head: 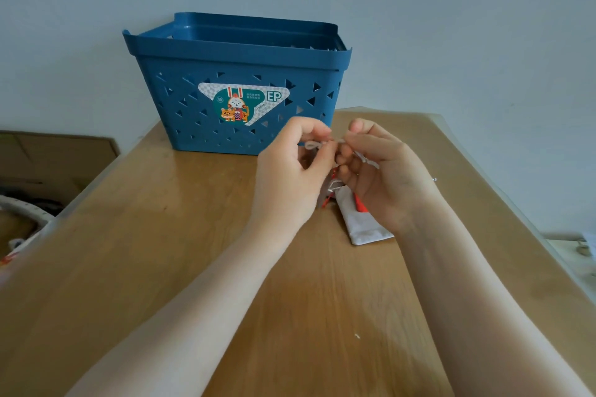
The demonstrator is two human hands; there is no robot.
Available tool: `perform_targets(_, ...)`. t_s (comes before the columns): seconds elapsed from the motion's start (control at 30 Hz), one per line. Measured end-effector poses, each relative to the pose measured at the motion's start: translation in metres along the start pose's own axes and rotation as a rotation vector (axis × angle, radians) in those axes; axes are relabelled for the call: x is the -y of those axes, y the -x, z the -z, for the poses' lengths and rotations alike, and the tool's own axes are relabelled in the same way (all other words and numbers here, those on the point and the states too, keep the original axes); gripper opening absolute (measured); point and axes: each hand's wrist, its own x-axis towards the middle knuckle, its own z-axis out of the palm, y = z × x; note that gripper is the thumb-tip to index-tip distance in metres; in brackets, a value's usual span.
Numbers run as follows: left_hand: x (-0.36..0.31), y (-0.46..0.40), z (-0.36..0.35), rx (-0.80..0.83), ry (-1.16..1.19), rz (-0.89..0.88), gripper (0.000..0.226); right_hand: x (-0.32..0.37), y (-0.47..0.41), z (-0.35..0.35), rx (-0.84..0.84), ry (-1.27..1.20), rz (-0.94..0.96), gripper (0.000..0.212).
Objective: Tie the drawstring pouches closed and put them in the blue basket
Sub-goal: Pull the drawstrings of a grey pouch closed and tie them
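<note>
Hands (290, 171) (383, 171) pinching drawstring (314, 144) above pouch (361, 222)

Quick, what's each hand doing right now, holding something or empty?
Left hand: closed, pinching the white drawstring of the pouch.
Right hand: closed, pinching the same drawstring's other end.

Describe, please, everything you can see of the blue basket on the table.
The blue basket looks like hard plastic, wider at its thick rim than at its base. Triangular holes pierce its walls, and a sticker with a cartoon rabbit and the letters EP sits on the front. It stands upright at the far end of the wooden table, near the wall. Nothing touches it but the table, and its inside is hidden.
</note>
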Motion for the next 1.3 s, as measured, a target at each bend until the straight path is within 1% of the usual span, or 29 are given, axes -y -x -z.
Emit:
perform_targets(0.07, 0.005, 0.000, -0.001, 0.018, -0.120, -0.068, 0.012, 0.003, 0.001, 0.003, 0.040, 0.025, -0.001, 0.019)
perform_targets(0.1, 0.007, 0.001, -0.001, 0.038, -0.137, -0.069, 0.012, 0.005, 0.001, 0.004, 0.044, 0.048, 0.005, 0.019)
perform_targets(0.2, 0.012, 0.000, 0.000, 0.084, -0.124, -0.039, 0.011, 0.008, 0.001, 0.009, 0.024, 0.102, 0.044, 0.021)
perform_targets(0.37, 0.015, -0.010, 0.011, 0.112, -0.177, -0.076, 0.015, 0.003, -0.002, 0.007, 0.021, 0.041, 0.068, 0.025)
perform_targets(0.5, 0.014, -0.010, 0.016, 0.144, -0.184, -0.020, 0.013, -0.001, -0.005, 0.008, 0.037, 0.017, 0.054, 0.026)
perform_targets(0.6, 0.012, -0.011, 0.018, 0.173, -0.172, -0.001, 0.017, -0.003, -0.004, 0.009, 0.043, 0.027, 0.054, 0.026)
perform_targets(0.7, 0.002, -0.015, 0.024, 0.186, -0.138, 0.005, 0.017, 0.003, -0.002, 0.007, 0.083, 0.041, 0.089, 0.026)
perform_targets(0.8, -0.014, -0.016, 0.029, 0.178, -0.127, -0.066, 0.020, 0.018, 0.006, 0.006, 0.156, 0.110, 0.174, 0.023)
perform_targets(0.9, -0.025, -0.015, 0.029, 0.134, -0.125, -0.116, 0.016, 0.025, 0.013, 0.004, 0.178, 0.216, 0.225, 0.018)
perform_targets(1.03, -0.026, -0.011, 0.022, 0.039, -0.029, -0.077, 0.015, 0.027, 0.012, 0.003, 0.078, 0.268, 0.204, 0.014)
perform_targets(1.1, -0.031, -0.009, 0.019, -0.029, 0.002, -0.085, 0.018, 0.027, 0.011, 0.001, 0.061, 0.397, 0.204, 0.008)
perform_targets(1.17, -0.035, -0.011, 0.014, -0.094, 0.026, -0.080, 0.018, 0.024, 0.010, -0.002, 0.078, 0.556, 0.193, 0.012)
perform_targets(1.23, -0.037, -0.014, 0.011, -0.150, 0.015, -0.078, 0.011, 0.023, 0.010, -0.008, 0.073, 0.590, 0.187, 0.018)
perform_targets(1.27, -0.038, -0.016, 0.010, -0.183, 0.007, -0.072, 0.014, 0.024, 0.010, -0.010, 0.054, 0.603, 0.198, 0.019)
perform_targets(1.3, -0.039, -0.018, 0.009, -0.205, 0.007, -0.059, 0.022, 0.025, 0.011, -0.013, 0.022, 0.634, 0.220, 0.020)
